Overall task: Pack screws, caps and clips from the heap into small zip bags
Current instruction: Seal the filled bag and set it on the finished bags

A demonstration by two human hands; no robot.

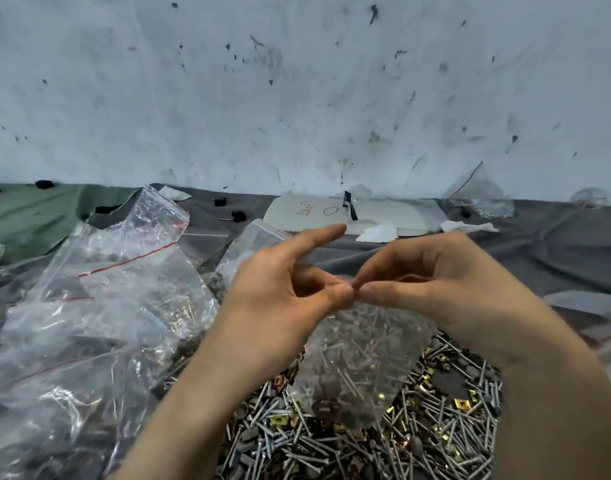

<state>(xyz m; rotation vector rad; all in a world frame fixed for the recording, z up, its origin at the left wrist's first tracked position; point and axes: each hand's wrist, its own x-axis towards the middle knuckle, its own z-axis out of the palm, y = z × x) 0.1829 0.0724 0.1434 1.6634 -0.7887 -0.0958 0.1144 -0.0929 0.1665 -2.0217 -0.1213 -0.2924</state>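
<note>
Both hands are meeting at the centre, pinching the mouth of a small zip bag (pixel 359 358) that is hanging over the heap (pixel 446 431) at 6 o'clock. The left hand (pixel 283 289) is gripping the seal with thumb and curled fingers, forefinger sticking out; the right hand (pixel 435 282) is pinching it likewise. This bag is looking filled and is probably being sealed. Clear zip bags (pixel 106 306) are lying piled at 9 o'clock, while plenty of screws and clips are waiting loose

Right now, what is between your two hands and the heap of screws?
In the head view, a clear zip bag with screws inside hangs there, pinched at its top by the left hand and right hand above the heap.
</note>
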